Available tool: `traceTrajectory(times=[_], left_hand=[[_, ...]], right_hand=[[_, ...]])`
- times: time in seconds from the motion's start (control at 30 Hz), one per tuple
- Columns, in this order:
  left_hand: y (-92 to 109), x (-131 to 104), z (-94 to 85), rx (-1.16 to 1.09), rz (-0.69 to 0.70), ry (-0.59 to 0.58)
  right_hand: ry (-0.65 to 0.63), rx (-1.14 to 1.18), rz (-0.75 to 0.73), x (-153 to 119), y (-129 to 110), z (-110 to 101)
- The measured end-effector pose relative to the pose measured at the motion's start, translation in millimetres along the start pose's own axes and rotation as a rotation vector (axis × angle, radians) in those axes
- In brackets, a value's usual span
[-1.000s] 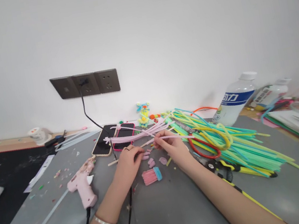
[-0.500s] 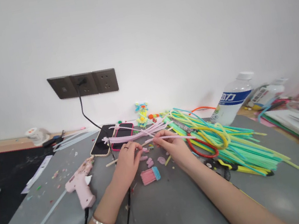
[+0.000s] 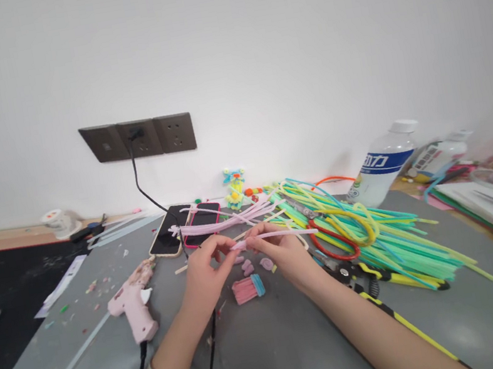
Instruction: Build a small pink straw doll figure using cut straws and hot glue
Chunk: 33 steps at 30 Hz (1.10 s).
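Note:
Between my two hands is a pale pink pipe cleaner (image 3: 291,233). My left hand (image 3: 210,266) pinches its left end with thumb and forefinger. Close beside it, my right hand (image 3: 280,253) grips the same pipe cleaner, whose free end sticks out to the right. Just below my fingers lie small coiled pink pieces (image 3: 248,267) and a mauve spiral (image 3: 267,264). Nearer to me is a bundle of short pink pipe cleaner pieces (image 3: 245,291) with a blue band at one end. More pale pink pipe cleaners (image 3: 228,219) lie behind my hands, across two phones (image 3: 165,232).
A pink glue gun (image 3: 132,301) rests at left, its black cord running under my left forearm. Green and yellow pipe cleaners (image 3: 411,251) spread at right, with yellow-black pliers (image 3: 362,272). A bottle (image 3: 381,164) leans near the wall; a small colourful figure (image 3: 234,188) stands behind.
My hands have come closer together, and the left fingers now pinch the pink pipe cleaner's end. My right hand has shifted slightly down, uncovering more of the pliers' handle.

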State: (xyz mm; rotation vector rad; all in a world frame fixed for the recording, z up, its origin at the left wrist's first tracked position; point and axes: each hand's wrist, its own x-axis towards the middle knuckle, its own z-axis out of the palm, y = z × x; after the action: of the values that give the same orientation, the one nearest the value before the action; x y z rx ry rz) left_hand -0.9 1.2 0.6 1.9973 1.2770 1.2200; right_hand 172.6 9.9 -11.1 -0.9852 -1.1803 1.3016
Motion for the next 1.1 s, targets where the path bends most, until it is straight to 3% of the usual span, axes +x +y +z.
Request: traceTrajectory(times=[0.37,0.77,1.1], left_hand=[[1.3,-2.2,2.5,-0.158,-0.009,0.05],[8.6,-1.1,2.0,-0.242,-0.047,0.05],[8.2,-0.3,-0.9,-0.331,-0.22,0.068]], right_hand=[[-0.07,0.083,0.028,-3.1,-5.0,5.7],[-0.057,0.155,-0.004,-1.7,-2.5,5.1],[0.001,-0.071,-0.121,-2.7,-7.6,1.7]])
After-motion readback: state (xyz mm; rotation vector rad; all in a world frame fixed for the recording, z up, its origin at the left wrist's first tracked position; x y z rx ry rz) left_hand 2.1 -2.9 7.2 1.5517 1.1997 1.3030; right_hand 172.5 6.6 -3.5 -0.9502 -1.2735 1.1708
